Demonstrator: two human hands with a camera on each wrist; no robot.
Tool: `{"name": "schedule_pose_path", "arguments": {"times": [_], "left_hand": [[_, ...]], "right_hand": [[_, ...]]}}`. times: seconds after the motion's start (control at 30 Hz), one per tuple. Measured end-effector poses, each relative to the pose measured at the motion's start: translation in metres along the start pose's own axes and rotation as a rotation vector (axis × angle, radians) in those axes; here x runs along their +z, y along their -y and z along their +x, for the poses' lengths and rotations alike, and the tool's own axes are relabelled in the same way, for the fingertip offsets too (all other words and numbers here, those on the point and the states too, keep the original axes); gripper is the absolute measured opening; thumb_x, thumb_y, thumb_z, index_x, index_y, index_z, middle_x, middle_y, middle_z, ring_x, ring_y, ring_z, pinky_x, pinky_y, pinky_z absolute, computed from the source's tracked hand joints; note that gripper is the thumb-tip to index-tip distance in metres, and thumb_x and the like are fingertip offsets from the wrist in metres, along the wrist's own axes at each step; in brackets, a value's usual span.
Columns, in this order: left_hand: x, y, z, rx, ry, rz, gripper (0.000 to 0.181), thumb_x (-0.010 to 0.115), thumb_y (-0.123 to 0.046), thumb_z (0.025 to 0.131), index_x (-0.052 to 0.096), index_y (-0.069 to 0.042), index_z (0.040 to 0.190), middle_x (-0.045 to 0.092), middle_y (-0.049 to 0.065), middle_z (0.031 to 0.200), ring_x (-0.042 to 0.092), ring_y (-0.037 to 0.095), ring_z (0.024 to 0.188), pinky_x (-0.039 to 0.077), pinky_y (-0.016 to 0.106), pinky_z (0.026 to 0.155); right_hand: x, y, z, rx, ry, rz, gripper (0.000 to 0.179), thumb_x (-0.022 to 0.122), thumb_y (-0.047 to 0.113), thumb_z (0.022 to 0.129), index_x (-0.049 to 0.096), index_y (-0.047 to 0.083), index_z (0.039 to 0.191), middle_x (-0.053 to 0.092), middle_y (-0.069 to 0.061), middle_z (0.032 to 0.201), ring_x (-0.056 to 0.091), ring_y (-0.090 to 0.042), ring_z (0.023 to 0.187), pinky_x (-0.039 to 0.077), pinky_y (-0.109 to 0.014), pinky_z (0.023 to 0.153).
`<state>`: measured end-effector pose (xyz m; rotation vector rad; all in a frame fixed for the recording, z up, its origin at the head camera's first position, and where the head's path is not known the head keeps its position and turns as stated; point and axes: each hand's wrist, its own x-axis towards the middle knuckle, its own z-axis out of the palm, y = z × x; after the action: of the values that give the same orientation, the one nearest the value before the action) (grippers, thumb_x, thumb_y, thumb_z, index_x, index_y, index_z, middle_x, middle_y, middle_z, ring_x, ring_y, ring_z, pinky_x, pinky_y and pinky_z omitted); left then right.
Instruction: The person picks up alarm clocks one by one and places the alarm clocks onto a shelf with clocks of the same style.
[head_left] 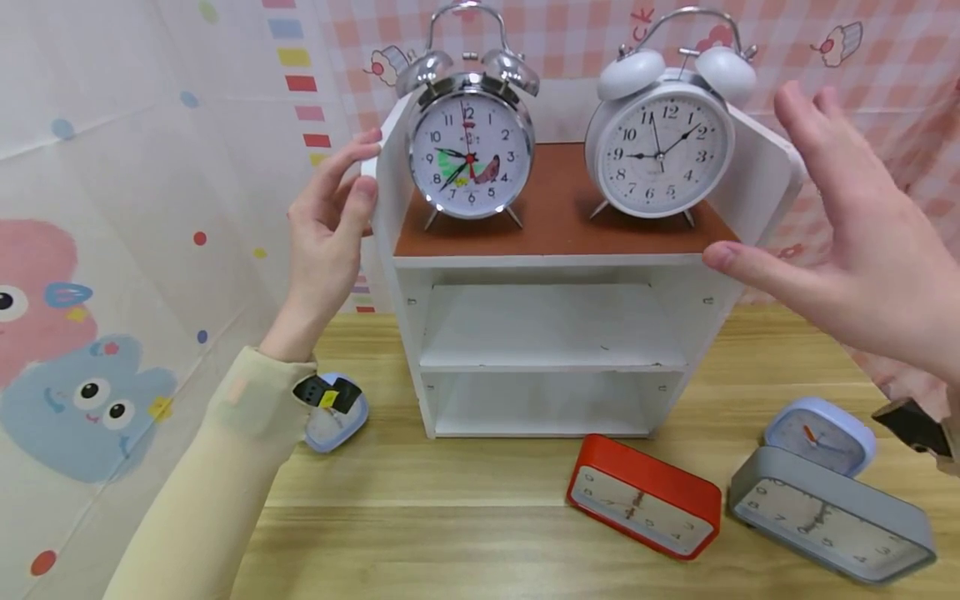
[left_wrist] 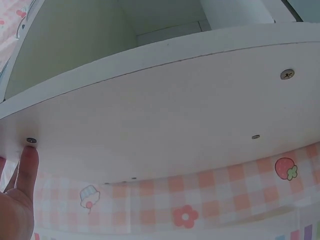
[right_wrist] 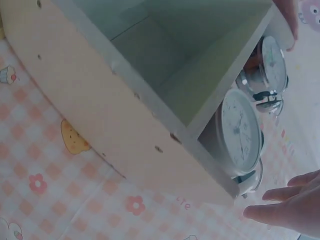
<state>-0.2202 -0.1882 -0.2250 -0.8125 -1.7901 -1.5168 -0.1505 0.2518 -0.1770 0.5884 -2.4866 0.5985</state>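
A white shelf unit [head_left: 555, 329] with a brown top board stands on the wooden table. On top sit a silver twin-bell alarm clock [head_left: 470, 154] on the left and a white twin-bell alarm clock [head_left: 660, 150] on the right. My left hand [head_left: 348, 183] touches the outer face of the left side panel [left_wrist: 175, 125], one straight finger [left_wrist: 26, 167] lying by a screw. My right hand [head_left: 825, 217] hovers flat beside the right side panel [right_wrist: 90, 110], thumb tip at the front corner; I cannot tell if it touches. In the right wrist view, the white clock [right_wrist: 240, 132], the silver clock [right_wrist: 272, 62] and my right hand's fingers [right_wrist: 285, 210] show.
On the table [head_left: 465, 517] in front lie a red rectangular clock [head_left: 645, 496], a grey rectangular clock [head_left: 828, 512] and a small pale blue clock [head_left: 821, 433]. Another pale blue clock [head_left: 333, 421] lies by my left wrist. Patterned cloth hangs behind and at the left.
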Motion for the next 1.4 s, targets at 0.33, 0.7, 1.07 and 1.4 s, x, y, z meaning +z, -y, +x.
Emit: {"name": "schedule_pose_path", "arguments": {"times": [0.33,0.7,1.07,1.4], "left_hand": [[-0.001,0.002,0.000,-0.002,-0.004,-0.025,0.055,0.063,-0.048,0.104,0.062,-0.009,0.142,0.057,0.007,0.158,0.063,0.031,0.139,0.060,0.017,0.097],[0.001,0.004,0.000,-0.004,-0.007,-0.044,0.056,0.063,-0.049,0.103,0.061,-0.009,0.142,0.057,0.007,0.158,0.064,0.030,0.137,0.061,0.017,0.091],[0.001,0.003,0.001,-0.007,-0.007,-0.030,0.055,0.063,-0.050,0.103,0.062,-0.011,0.142,0.057,0.006,0.158,0.064,0.030,0.137,0.062,0.017,0.090],[0.001,0.004,0.000,-0.006,-0.021,-0.038,0.057,0.065,-0.051,0.101,0.063,-0.009,0.140,0.057,0.007,0.158,0.064,0.029,0.138,0.061,0.018,0.093]], "right_hand": [[0.019,0.031,-0.048,-0.047,-0.019,0.159,0.117,0.092,0.009,0.079,0.020,0.029,0.169,0.016,0.001,0.179,0.002,-0.014,0.168,0.000,-0.053,0.137],[0.040,0.032,-0.088,-0.035,0.022,0.185,0.116,0.093,0.019,0.078,0.022,0.022,0.169,0.020,-0.003,0.179,0.004,-0.008,0.168,0.002,-0.043,0.138],[0.070,0.023,-0.123,0.018,0.119,0.151,0.120,0.095,0.019,0.075,0.021,0.021,0.169,0.019,-0.007,0.179,0.001,-0.005,0.167,0.002,-0.028,0.137],[0.095,0.018,-0.145,-0.020,0.130,0.064,0.119,0.096,0.029,0.073,0.026,0.017,0.168,0.023,-0.009,0.178,0.006,-0.015,0.169,0.004,-0.006,0.126]]}}
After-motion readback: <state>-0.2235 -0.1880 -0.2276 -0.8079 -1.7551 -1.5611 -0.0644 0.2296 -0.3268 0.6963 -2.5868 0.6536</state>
